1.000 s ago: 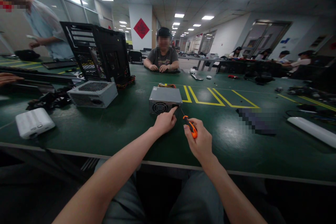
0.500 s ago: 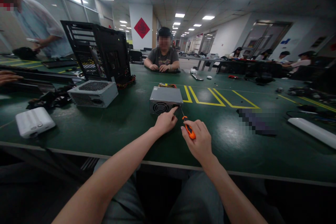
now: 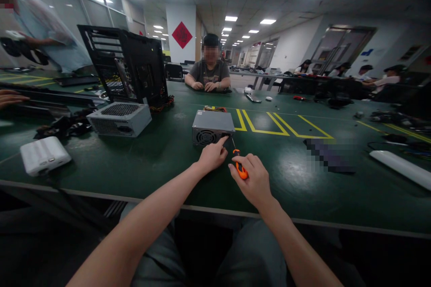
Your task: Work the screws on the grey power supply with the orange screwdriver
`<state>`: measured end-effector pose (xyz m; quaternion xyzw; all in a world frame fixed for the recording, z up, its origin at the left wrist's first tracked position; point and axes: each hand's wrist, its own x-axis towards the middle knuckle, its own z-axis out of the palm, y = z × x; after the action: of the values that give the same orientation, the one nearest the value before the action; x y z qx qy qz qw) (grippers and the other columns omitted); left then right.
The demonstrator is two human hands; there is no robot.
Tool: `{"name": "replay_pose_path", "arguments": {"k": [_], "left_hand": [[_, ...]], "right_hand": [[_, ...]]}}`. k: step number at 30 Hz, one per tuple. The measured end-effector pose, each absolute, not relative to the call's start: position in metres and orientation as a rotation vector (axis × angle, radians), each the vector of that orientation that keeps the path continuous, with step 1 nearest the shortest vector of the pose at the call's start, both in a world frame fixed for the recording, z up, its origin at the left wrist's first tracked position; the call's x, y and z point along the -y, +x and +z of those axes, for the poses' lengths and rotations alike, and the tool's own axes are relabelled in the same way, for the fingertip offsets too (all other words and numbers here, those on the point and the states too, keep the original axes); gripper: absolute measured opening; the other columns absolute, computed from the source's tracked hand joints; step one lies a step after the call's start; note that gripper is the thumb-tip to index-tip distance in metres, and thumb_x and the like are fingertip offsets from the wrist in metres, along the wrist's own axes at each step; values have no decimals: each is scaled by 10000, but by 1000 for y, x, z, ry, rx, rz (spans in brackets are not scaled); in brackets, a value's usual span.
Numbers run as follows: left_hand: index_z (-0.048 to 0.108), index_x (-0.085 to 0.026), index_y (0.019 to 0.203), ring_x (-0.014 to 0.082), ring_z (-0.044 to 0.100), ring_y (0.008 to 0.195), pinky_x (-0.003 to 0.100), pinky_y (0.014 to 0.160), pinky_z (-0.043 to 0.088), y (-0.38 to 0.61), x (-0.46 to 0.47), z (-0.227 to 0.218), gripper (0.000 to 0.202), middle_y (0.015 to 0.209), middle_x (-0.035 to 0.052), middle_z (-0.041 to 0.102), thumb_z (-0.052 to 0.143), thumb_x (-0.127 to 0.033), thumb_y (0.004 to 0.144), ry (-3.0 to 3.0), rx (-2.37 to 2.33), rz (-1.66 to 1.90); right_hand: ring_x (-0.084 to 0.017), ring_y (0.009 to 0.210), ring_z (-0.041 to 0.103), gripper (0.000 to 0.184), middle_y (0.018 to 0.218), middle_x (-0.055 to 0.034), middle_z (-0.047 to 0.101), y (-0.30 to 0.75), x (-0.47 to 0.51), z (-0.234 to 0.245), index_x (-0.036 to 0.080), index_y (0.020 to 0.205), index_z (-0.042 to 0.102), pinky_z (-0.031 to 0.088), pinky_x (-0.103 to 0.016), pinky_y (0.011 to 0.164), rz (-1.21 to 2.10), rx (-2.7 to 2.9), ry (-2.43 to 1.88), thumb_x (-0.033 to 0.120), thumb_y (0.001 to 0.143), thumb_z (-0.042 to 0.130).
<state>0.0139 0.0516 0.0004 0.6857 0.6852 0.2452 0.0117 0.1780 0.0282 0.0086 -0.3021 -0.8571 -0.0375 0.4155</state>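
A grey computer power supply [image 3: 215, 120] with a round fan grille sits on the green table in front of me. My left hand [image 3: 212, 156] rests its outstretched index finger against the front face, by the socket at the lower right corner; the other fingers are curled and hold nothing. Between the fingers of my right hand [image 3: 252, 178] is the orange and black handle of a screwdriver [image 3: 241, 169]. Its thin shaft points up and away to the right edge of the power supply's front. Whether the tip sits in a screw is too small to tell.
Left of it are a second power supply [image 3: 120, 119], a black computer case [image 3: 134, 69], a white boxy device [image 3: 45, 156] and dark cables. A person [image 3: 209, 69] sits opposite. Another stands at the far left. A long white object [image 3: 402, 168] lies at the right.
My right hand and the screwdriver handle have shifted slightly left. My left hand stays put. At the far left, the standing person now has a dark object raised off the table.
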Motion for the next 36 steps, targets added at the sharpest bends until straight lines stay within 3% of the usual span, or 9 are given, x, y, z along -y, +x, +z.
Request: {"name": "replay_pose_path", "arguments": {"k": [8,15,19,26,31,36], "left_hand": [[317,-230,1355,192,646,753,283,731,470,14,-51,0,521,805,25,687,409,-227,842,2153,-2139,770],[328,-234,1347,182,643,751,276,741,467,15,-51,2,512,801,18,684,410,-227,841,2117,-2144,761],[327,-233,1346,183,644,760,279,744,467,15,-50,3,511,808,20,684,412,-226,841,2101,-2136,754],[299,-235,1359,186,643,742,278,725,466,15,-51,2,520,814,26,681,397,-232,847,2115,-2149,730],[283,-245,1365,186,642,765,271,727,463,15,-50,4,518,815,23,678,395,-245,860,2102,-2173,667],[420,-243,1266,183,621,820,281,750,461,10,-48,7,397,910,32,658,379,-240,871,2210,-2199,837]], "right_hand": [[-174,805,560,230,927,-49,615,179,-30,4,195,1034,517,427,-292,718,37,2042,-834,338,864,455],[-171,742,507,151,804,-45,546,178,-30,5,181,921,562,411,-294,684,-87,2153,-808,239,805,485],[-167,732,472,122,775,-37,498,177,-29,7,199,849,586,400,-297,679,-119,2169,-826,269,813,492],[-148,690,528,206,810,-26,580,177,-29,4,184,992,517,413,-276,656,10,2067,-881,320,845,470],[-165,717,494,141,771,-31,533,177,-30,4,179,915,544,399,-284,656,-113,2155,-815,221,796,482],[-177,730,468,170,776,-37,497,177,-29,6,191,922,557,389,-295,645,-129,2191,-818,188,774,474]]}}
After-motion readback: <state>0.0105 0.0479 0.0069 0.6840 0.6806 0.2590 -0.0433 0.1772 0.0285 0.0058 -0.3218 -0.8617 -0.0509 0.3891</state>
